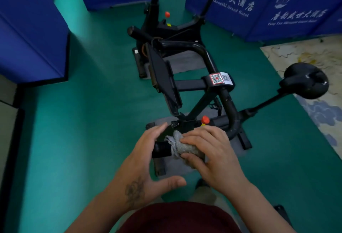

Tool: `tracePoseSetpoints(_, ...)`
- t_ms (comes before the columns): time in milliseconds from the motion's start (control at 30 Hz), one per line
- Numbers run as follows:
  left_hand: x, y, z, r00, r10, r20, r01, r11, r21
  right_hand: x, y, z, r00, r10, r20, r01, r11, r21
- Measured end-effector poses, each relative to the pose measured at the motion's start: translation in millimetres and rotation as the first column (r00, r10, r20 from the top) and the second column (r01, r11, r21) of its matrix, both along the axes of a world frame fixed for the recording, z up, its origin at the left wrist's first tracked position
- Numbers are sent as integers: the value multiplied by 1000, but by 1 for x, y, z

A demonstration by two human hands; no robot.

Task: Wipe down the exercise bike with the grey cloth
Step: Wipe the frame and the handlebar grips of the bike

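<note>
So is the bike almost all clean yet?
Can't tell what's already clean; nothing shows it. Now the right hand wraps the grey cloth around the near handlebar end, while the left hand hovers open beside it. The saddle, the tablet holder and the frame still look untouched, so probably lots remains.

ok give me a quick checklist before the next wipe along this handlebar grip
1. Grey cloth wrapped on the near handlebar grip: ok.
2. Right hand pressing the cloth onto the grip: ok.
3. Left hand steadying the grip: not ok, its fingers are spread open beside the grip end, gripping nothing.
4. Grip end left of the cloth uncovered, ready to wipe: ok.
5. Red knob clear of both hands: ok.
6. Cloth clean or damp enough: cannot tell.
</note>
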State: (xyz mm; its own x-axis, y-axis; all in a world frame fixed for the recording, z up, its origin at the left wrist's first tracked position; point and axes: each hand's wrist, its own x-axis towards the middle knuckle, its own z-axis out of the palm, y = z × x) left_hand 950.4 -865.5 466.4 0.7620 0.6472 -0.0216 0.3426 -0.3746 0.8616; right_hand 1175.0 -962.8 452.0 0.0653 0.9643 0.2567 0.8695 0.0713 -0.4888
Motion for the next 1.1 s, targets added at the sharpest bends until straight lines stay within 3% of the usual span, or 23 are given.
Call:
tracePoseSetpoints(133, 6, -4, 3, 995, 61, -75, -58, 997, 41, 13, 9, -1, 997, 83, -7, -82, 996, 30)
tracePoseSetpoints(300, 13, -17, 10, 970, 203, -133, -197, 979, 60, 3, 25, 5, 963, 226, -143, -220, 974, 60)
tracePoseSetpoints(500, 25, -28, 14, 934, 311, -177, -279, 943, 182, 41, 23, -7, 954, 297, -30, -297, 955, 17)
tracePoseSetpoints(667, 30, -28, 16, 936, 300, -186, -259, 942, 215, 65, 17, -13, 961, 273, 35, -273, 962, -24)
tracePoseSetpoints(967, 30, -19, 18, 961, 250, -115, -227, 957, 183, 36, 23, -3, 966, 244, -87, -248, 968, -38)
tracePoseSetpoints(1100, 24, -14, 19, 962, 196, -191, -155, 966, 207, 71, 14, -6, 973, 232, -17, -233, 970, -72)
